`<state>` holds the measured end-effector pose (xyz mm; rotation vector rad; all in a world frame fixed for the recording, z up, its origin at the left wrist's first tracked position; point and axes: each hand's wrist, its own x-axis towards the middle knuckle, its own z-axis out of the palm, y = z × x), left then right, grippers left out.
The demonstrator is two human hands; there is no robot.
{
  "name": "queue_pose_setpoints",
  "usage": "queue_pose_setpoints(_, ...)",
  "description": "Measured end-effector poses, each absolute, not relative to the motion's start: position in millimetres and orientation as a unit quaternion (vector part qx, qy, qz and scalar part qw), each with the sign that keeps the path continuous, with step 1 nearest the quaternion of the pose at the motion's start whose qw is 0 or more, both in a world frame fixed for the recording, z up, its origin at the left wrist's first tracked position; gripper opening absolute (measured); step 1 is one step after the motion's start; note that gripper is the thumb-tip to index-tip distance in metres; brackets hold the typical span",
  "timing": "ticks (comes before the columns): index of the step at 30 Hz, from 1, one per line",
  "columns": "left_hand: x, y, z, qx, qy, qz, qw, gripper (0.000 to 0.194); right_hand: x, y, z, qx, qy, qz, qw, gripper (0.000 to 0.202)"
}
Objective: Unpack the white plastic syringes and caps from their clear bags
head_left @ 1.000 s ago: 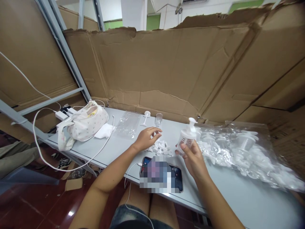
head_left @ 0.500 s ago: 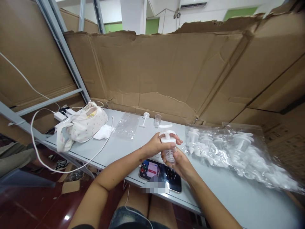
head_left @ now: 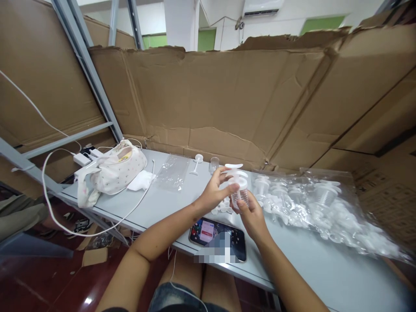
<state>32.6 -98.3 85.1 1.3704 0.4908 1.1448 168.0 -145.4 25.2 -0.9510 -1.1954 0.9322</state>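
Note:
Between my hands is a clear ribbed plastic cup (head_left: pixel 238 200) with a white plastic plunger (head_left: pixel 234 167) at its top. My left hand (head_left: pixel 214 189) is closed on the plunger, thumb in front and fingers behind its flat white pieces. Lower down, my right hand (head_left: pixel 252 216) wraps around the cup from the right, thumb on its front. How deep the plunger reaches inside is unclear. Small white pieces (head_left: pixel 222 207) lie on the table just below my hands.
Behind stand another clear cup (head_left: pixel 214 164) and a white plunger (head_left: pixel 196 164). Plastic bags with white parts (head_left: pixel 328 212) spread along the right. A phone (head_left: pixel 218 237) lies at the near edge. A clear bag (head_left: pixel 172 172), cloth pouch (head_left: pixel 118 169) and white cable (head_left: pixel 97 234) are left.
Both hands have moved slightly up and to the right with the cup and plunger. The plunger top now sits higher, and small white pieces beneath are more exposed.

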Motion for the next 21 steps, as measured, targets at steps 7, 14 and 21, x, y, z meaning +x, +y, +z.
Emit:
queue_pose_setpoints(7, 6.4, -81.3, 113.0, 0.65, 0.241, 0.514, 0.506, 0.025, 175.9, -143.4, 21.8, -0.421, -0.559, 0.404, 0.588, 0.043)
queue_pose_setpoints(14, -21.6, -63.7, 129.8, 0.571, 0.206, 0.558, 0.565, 0.025, 174.9, -146.6, 31.3, -0.443, -0.588, 0.379, 0.561, 0.042)
queue_pose_setpoints(21, -36.4, -60.4, 134.4, 0.509, 0.197, 0.526, 0.652, 0.023, 175.7, -145.6, 30.8, -0.463, -0.582, 0.39, 0.543, 0.043)
